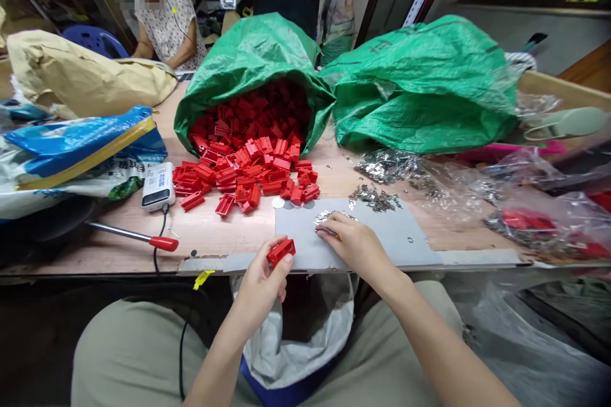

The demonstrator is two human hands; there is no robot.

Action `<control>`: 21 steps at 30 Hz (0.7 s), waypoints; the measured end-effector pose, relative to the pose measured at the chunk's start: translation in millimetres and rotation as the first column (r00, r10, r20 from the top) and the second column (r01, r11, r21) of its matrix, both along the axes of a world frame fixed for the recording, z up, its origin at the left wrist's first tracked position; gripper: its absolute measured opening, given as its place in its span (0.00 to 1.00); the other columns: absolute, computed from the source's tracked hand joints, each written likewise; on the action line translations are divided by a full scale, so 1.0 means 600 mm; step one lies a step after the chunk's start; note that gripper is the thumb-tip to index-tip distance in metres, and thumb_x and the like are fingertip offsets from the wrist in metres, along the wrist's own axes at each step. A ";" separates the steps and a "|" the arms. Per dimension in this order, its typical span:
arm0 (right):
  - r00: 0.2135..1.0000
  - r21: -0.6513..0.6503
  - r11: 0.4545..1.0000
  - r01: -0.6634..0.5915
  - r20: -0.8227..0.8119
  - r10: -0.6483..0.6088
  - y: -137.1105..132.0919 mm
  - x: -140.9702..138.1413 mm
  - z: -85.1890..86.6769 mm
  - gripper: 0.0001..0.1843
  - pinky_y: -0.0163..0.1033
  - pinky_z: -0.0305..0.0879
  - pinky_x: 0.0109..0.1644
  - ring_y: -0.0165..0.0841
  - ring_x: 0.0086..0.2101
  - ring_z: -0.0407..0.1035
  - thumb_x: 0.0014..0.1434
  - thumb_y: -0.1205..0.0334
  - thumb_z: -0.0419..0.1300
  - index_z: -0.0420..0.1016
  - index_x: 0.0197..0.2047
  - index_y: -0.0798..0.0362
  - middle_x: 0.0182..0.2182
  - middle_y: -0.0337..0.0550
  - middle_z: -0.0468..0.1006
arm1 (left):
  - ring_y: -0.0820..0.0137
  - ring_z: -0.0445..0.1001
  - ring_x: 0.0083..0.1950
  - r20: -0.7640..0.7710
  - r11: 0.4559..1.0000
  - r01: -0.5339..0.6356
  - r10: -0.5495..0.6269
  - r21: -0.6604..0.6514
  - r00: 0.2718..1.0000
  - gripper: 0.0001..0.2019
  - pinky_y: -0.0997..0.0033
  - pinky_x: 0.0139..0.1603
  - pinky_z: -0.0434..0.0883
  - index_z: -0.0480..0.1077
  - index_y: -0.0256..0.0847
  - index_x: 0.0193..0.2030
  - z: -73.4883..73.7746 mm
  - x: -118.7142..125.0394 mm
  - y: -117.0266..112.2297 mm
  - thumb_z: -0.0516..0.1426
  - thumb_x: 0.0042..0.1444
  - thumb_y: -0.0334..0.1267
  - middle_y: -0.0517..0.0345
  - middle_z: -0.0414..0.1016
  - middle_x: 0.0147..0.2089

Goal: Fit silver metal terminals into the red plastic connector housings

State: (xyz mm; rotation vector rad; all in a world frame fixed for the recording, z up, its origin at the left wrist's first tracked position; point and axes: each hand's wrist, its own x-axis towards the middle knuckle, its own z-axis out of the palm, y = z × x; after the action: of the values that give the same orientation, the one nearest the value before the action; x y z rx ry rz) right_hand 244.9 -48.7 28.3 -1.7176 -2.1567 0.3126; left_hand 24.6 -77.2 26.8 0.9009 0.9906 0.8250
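Observation:
Between the thumb and fingers of my left hand point(265, 273) is a small red plastic housing point(281, 251), held just above the table's front edge. My right hand point(351, 241) is closed in a pinch over a grey mat point(396, 235), at a small pile of shiny metal pieces point(324, 216). A slim dark tool, perhaps tweezers, shows at its fingertips; most of it is hidden. Beyond my hands, many more red housings point(243, 172) spill out of a green woven sack point(262, 44). Another heap of small metal parts point(375, 196) lies at the mat's far edge.
A second green sack point(424, 82) stands at back right, with plastic bags of metal parts point(534, 229) before it. At left are a white power bank point(158, 186) with a cable and a red-handled rod point(165, 243). An open white sack point(296, 356) hangs below the edge. A person point(167, 19) sits opposite.

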 end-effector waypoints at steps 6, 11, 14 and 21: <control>0.999 -0.093 0.996 -0.001 0.046 0.005 0.012 -0.004 0.023 0.05 0.35 0.60 0.41 0.33 0.39 0.70 0.66 0.65 0.58 0.76 0.39 0.54 0.39 0.42 0.74 | 0.72 0.75 0.41 0.118 0.990 -0.070 0.055 0.124 0.991 0.28 0.71 0.43 0.74 0.54 0.48 0.67 0.004 0.001 0.008 0.57 0.63 0.48 0.52 0.75 0.48; 0.990 -0.166 0.985 -0.046 0.126 0.067 0.027 -0.004 0.041 0.05 0.35 0.57 0.39 0.32 0.37 0.69 0.65 0.67 0.59 0.74 0.36 0.55 0.39 0.42 0.73 | 0.67 0.72 0.60 -0.031 0.922 -0.092 0.112 0.377 0.993 0.19 0.64 0.63 0.66 0.63 0.47 0.59 -0.012 0.004 0.020 0.59 0.61 0.39 0.51 0.73 0.59; 0.980 -0.176 0.979 -0.098 0.152 0.125 0.033 -0.005 0.047 0.05 0.35 0.56 0.37 0.32 0.37 0.69 0.65 0.68 0.59 0.73 0.36 0.55 0.39 0.42 0.74 | 0.66 0.74 0.58 -0.192 0.858 -0.101 0.225 0.503 0.955 0.11 0.62 0.61 0.69 0.65 0.44 0.49 -0.026 0.005 0.023 0.59 0.61 0.35 0.49 0.73 0.59; 0.954 -0.169 0.969 -0.182 0.207 0.216 0.040 -0.006 0.054 0.05 0.36 0.54 0.35 0.32 0.35 0.70 0.64 0.68 0.58 0.74 0.35 0.54 0.38 0.42 0.76 | 0.63 0.73 0.61 -0.284 0.831 -0.013 0.205 0.557 0.937 0.14 0.58 0.62 0.70 0.63 0.44 0.54 -0.032 -0.005 0.024 0.56 0.62 0.34 0.48 0.75 0.58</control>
State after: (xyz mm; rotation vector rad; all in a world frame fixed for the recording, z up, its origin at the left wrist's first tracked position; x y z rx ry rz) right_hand 241.6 -24.4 60.5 -1.6846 -2.5379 0.3561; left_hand 21.8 -62.9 7.7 1.5309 1.1270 1.1097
